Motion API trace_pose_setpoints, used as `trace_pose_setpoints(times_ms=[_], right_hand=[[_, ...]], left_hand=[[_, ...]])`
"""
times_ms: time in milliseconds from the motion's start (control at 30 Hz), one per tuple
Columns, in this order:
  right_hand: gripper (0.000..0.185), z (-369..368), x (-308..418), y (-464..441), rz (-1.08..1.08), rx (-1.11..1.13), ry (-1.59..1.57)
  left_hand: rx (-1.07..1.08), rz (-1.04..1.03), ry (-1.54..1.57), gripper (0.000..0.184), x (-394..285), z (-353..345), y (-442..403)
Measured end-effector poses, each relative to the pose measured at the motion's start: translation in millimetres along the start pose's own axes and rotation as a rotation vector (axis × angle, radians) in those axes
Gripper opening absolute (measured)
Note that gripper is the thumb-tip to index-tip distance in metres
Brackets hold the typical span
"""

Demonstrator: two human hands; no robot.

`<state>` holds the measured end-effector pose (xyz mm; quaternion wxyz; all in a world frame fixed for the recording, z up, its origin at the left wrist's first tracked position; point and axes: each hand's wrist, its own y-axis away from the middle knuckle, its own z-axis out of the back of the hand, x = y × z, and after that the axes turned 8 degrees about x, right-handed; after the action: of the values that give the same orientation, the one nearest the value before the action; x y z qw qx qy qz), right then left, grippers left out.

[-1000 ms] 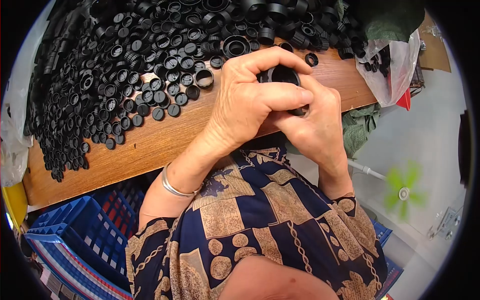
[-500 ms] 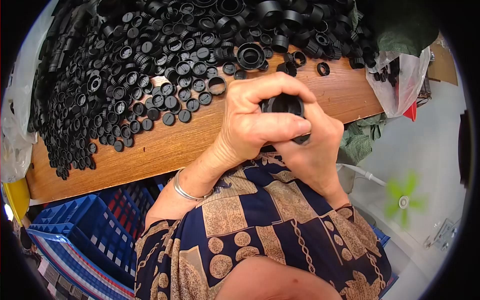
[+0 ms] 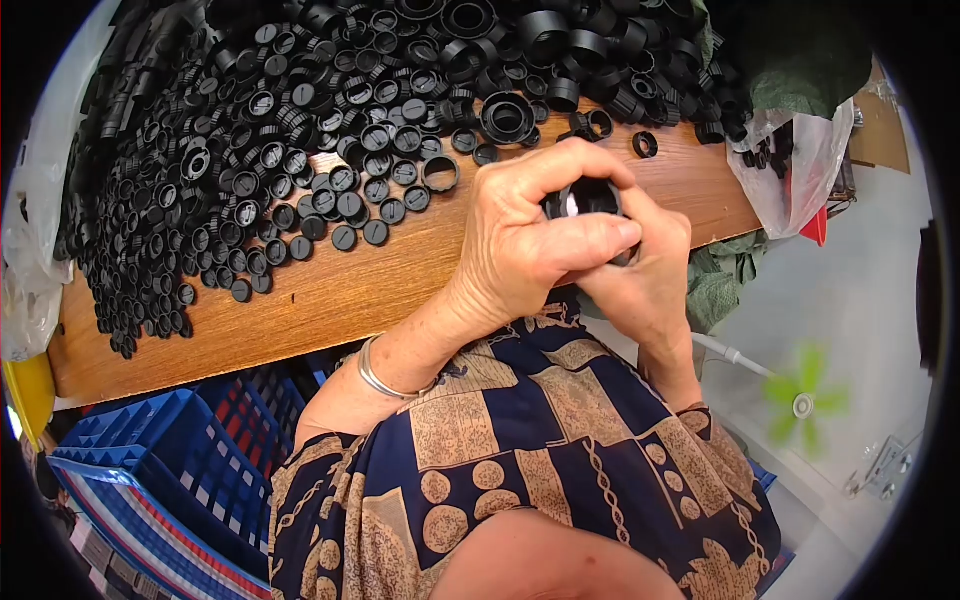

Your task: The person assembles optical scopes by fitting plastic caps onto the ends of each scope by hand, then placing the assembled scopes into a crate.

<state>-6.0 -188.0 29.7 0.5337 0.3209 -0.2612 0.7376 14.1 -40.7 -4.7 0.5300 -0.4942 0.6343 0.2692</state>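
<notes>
"what is in the hands?"
"a black part (image 3: 597, 197). it is round, dark and shiny, with a hollow in it and a bright spot inside. it is up over the near edge of the table (image 3: 370, 285)."
"and the fingers?"
"the left hand (image 3: 525, 230) has its thumb and a bent finger around the part, holding it. the right hand (image 3: 650, 260) holds the other side, but most of its fingertips are hidden."
"what is the table like?"
"brown wood with lines in it. a big heap of black caps (image 3: 345, 178) and rings covers the far side. one small ring (image 3: 636, 146) lies just apart, near a see-through bag (image 3: 800, 190)."
"and the room?"
"a blue crate (image 3: 195, 480) is below on the left. a fan (image 3: 803, 405) with green blades is on the right."
</notes>
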Motion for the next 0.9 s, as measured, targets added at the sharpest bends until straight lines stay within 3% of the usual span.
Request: trace_pose_setpoints(times_ms=[100,133,200,233,333,400,433,467,633,733,867,900], right_hand=[[0.038,-3,2,4,0.05,-0.038,0.058],[0.04,-3,-1,3,0.09,-0.05,0.076],[0.041,7,3,0,-0.068,0.033,-0.087],[0.041,6,-6,-3,-0.078,0.023,-0.189],[0.038,5,-8,-3,-0.082,0.006,-0.301],[0.034,2,-1,-1,0.064,0.019,-0.133],[0.03,0,2,2,0.066,0.032,-0.088],[0.027,-1,0,3,0.073,0.038,-0.025],[0.027,1,0,0,0.079,0.036,-0.043],[0.029,1,-5,1,0.063,0.002,-0.102],[0.036,-6,-5,6,0.073,-0.05,0.01],[0.036,-10,-6,8,0.071,-0.068,0.009]], left_hand=[[0.044,-0.081,-0.024,0.034,3,4,3],[0.083,-0.004,0.12,0.036,0,4,4],[0.027,0.129,0.268,0.041,-10,7,4],[0.031,0.031,0.4,0.047,-1,12,3],[0.139,0.028,0.311,0.049,-3,24,0],[0.161,0.108,0.214,0.045,-17,17,-4],[0.184,0.133,0.135,0.038,-19,14,-6],[0.214,0.031,-0.135,0.032,-12,12,-8],[0.082,0.091,0.085,0.027,-4,5,-2],[0.112,-0.191,-0.286,0.023,6,4,-11],[0.151,-0.215,-0.33,0.022,10,7,-10],[0.123,0.025,-0.096,0.026,-2,3,-7]])
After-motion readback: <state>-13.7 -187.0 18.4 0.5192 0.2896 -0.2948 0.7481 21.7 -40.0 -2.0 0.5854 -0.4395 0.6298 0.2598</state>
